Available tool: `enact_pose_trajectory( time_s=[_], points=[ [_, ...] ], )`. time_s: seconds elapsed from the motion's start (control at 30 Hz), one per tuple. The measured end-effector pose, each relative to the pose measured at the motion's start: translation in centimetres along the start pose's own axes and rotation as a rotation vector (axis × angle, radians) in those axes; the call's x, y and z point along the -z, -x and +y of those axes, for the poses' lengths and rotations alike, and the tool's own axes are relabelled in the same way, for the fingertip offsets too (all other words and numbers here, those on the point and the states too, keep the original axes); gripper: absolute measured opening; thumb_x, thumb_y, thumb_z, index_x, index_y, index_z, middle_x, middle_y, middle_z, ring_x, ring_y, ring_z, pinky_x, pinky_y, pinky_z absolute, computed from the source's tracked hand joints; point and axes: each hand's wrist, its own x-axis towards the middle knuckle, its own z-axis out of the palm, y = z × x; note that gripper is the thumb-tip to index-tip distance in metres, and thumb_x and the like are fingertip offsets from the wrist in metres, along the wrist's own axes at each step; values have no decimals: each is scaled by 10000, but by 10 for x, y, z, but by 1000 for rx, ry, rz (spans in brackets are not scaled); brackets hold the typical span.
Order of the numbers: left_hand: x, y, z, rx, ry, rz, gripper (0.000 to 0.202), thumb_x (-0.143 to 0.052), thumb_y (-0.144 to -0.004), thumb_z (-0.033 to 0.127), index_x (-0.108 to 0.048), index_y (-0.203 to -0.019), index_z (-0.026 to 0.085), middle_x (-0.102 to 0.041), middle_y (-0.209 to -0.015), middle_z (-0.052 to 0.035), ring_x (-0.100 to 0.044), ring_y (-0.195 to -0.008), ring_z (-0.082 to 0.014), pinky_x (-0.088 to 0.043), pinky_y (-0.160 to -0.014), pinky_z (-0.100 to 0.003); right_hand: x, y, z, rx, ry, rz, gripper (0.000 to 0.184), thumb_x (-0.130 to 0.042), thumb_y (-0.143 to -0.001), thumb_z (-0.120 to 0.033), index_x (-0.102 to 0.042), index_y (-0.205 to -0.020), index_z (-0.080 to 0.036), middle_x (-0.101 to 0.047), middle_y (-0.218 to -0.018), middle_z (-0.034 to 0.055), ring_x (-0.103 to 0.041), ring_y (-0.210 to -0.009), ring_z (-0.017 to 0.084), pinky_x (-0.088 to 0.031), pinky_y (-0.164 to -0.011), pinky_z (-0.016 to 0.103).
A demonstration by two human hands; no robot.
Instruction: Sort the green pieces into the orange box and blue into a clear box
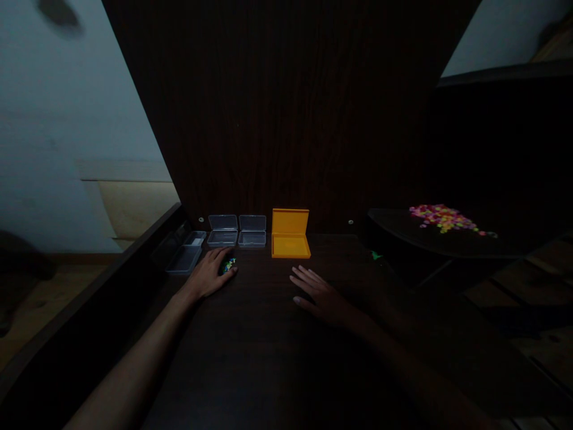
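Observation:
My left hand (209, 273) rests on the dark wooden surface, thumb apart from the fingers, curved around a small pile of green, blue and white bits (228, 265). The pile lies on the surface between thumb and fingers; the bits are too small to name. My right hand (320, 291) lies flat with its fingers stretched, nothing in it. Just beyond it stands an open yellow box (290, 246), its lid tilted up at the back. Two clear plastic boxes with raised lids, the left one (222, 237) and the right one (252, 239), stand beyond my left hand.
Another open clear box (183, 261) lies at the far left near the raised side board (98, 298). A heap of pink, red and yellow bits (445, 217) sits on a shelf at the right. Below it lies a small green piece (375, 255). A tall dark panel (286, 119) closes off the back.

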Motion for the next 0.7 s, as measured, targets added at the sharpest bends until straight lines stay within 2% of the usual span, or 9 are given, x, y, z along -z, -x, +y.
enact_pose_trajectory(
  time_s=[0.17,0.47,0.7],
  points=[
    [-2,-1,-5,-40,57,-62,702,-358,-875,629,-417,-1389,154,-421,-1466,-131,-358,-1375,-299,-311,-1136,-479,-1,0,0,-8,8,-12,582,-390,-955,-513,-353,-1462,-230,-267,-1545,73,-201,-1438,248,-210,-1171,505],
    [-5,-5,-9,-81,22,-106,701,-318,-897,624,-418,-1406,152,-366,-1508,-115,-278,-1420,-289,-250,-1164,-489,1,0,-1,-16,24,-30,581,-374,-960,-513,-348,-1464,-225,-253,-1549,71,-185,-1441,240,-207,-1174,496],
    [-6,-3,0,-126,12,-129,655,-281,-931,583,-405,-1418,163,-351,-1515,-108,-253,-1427,-288,-234,-1163,-509,1,0,-2,-20,22,-22,586,-385,-955,-514,-347,-1464,-225,-263,-1546,73,-194,-1439,245,-207,-1173,500]
  ],
)
